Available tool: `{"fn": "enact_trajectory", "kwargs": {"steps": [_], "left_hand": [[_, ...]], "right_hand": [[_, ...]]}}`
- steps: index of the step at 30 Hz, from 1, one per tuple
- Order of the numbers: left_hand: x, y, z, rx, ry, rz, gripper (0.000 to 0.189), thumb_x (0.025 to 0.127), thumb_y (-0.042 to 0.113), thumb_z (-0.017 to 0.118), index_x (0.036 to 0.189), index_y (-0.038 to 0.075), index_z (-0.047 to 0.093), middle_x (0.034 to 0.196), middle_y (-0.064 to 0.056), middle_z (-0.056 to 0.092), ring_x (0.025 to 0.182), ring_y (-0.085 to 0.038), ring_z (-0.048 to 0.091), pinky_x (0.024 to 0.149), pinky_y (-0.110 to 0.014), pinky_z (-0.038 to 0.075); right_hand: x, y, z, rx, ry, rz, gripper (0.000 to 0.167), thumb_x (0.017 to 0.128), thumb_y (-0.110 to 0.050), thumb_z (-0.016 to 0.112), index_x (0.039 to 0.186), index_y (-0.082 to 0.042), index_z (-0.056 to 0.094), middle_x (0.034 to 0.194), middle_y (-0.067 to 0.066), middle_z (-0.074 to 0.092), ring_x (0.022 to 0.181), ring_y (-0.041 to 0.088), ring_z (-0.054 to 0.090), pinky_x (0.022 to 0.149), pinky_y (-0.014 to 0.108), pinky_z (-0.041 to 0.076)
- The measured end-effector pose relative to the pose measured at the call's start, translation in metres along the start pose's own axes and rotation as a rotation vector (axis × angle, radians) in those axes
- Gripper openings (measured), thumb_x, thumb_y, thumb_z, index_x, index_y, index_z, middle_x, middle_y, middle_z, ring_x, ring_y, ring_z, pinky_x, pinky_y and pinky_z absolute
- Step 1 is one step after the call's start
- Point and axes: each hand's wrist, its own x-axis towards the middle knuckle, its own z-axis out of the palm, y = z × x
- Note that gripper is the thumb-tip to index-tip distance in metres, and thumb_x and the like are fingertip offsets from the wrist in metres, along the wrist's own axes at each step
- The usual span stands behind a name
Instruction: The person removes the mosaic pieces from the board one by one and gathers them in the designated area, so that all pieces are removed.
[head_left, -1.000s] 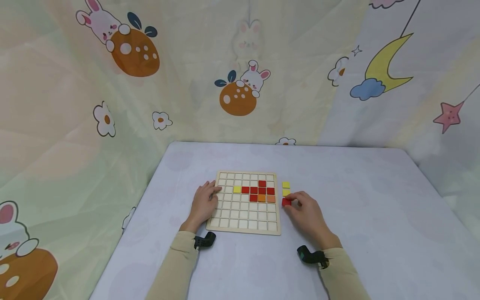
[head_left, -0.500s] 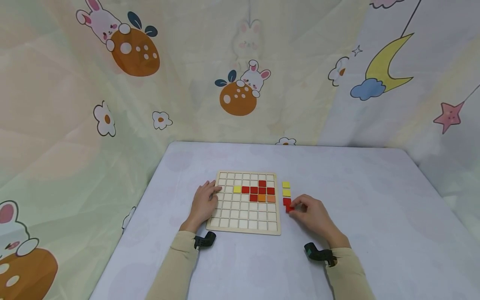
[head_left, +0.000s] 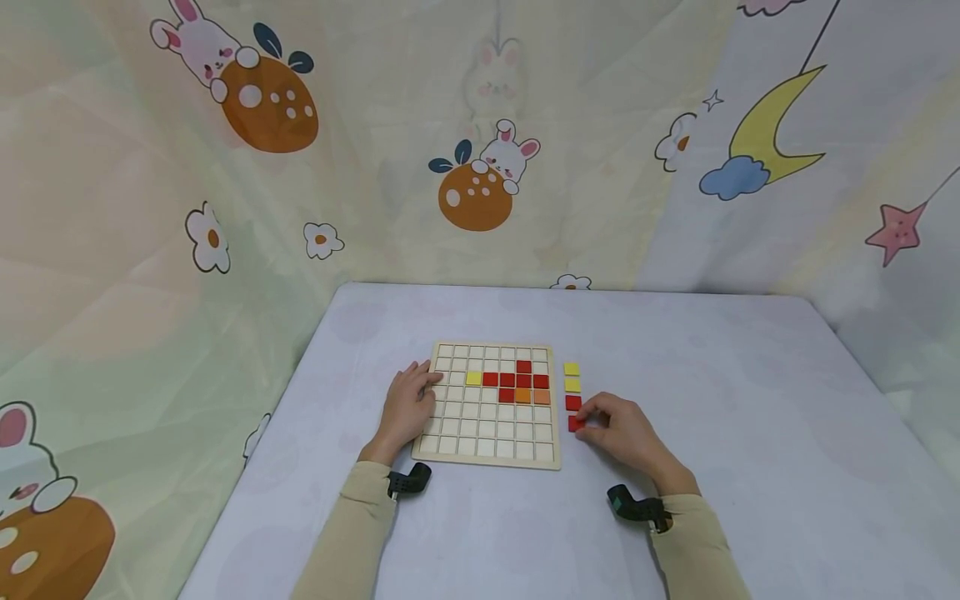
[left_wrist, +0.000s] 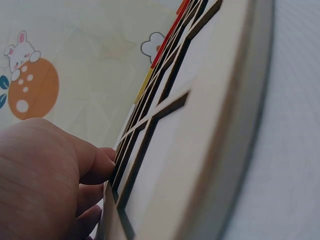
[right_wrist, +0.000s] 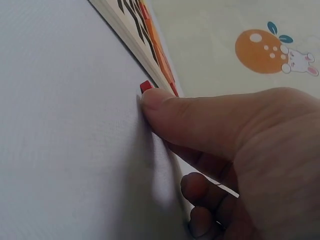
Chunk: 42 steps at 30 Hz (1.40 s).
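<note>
One red tile [head_left: 574, 423] was pinched by the thumb and index finger of the right hand [head_left: 626, 429], below and right of frame centre; its orientation was obscured. Above it, one more red tile [head_left: 573, 402] and two yellow tiles [head_left: 572, 385] were aligned in a top-to-bottom column. The board [head_left: 470, 429], bearing nine tiles [head_left: 507, 381], was touched at its left edge by the left hand [head_left: 408, 407], fingers relaxed.

Soft light is bathing the tabletop [head_left: 750, 400], a shadow [right_wrist: 135, 195] is lying beside the right hand [right_wrist: 255, 145], the board's rim [left_wrist: 215, 115] is looking blurred!
</note>
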Motion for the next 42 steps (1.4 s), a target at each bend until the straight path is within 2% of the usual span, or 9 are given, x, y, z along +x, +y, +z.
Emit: {"fn": "enact_trajectory", "kwargs": {"steps": [18,26,35,42], "left_hand": [[0.0004,-0.0002,0.0007,0.002,0.003,-0.004,0.036,0.096,0.008,0.047,0.127,0.007,0.064,0.152,-0.008,0.042,0.147,-0.026,0.023,0.124,-0.038,0.007],[0.0003,0.0004,0.0001,0.0,-0.003,-0.008,0.036,0.096,0.008,0.047,0.128,0.007,0.064,0.152,-0.009,0.041,0.147,-0.026,0.023,0.124,-0.038,0.006],[0.0009,-0.0004,0.0,0.001,-0.004,-0.004,0.036,0.096,0.008,0.046,0.128,0.007,0.063,0.152,-0.009,0.041,0.148,-0.025,0.022,0.124,-0.037,0.005],[0.0012,0.0007,0.0006,-0.006,0.002,-0.007,0.036,0.096,0.007,0.047,0.127,0.006,0.064,0.152,-0.01,0.042,0.147,-0.027,0.023,0.124,-0.039,0.006]], "right_hand": [[0.0011,0.0,0.0008,-0.006,-0.009,-0.001,0.023,0.077,-0.009,0.082,0.094,-0.019,0.07,0.1,-0.002,0.064,0.091,0.02,0.052,0.078,0.033,0.051],[0.0013,0.0012,0.0012,-0.005,0.012,0.014,0.021,0.079,-0.011,0.081,0.096,-0.019,0.071,0.103,-0.001,0.065,0.095,0.021,0.054,0.085,0.037,0.053],[0.0034,0.0043,0.003,-0.003,0.141,0.032,0.013,0.089,-0.016,0.071,0.101,-0.012,0.069,0.091,-0.001,0.065,0.079,0.017,0.052,0.065,0.026,0.049],[0.0043,0.0031,0.0071,-0.004,0.196,0.035,0.013,0.09,-0.017,0.069,0.102,-0.012,0.069,0.09,0.001,0.064,0.078,0.019,0.051,0.063,0.025,0.048]]}}
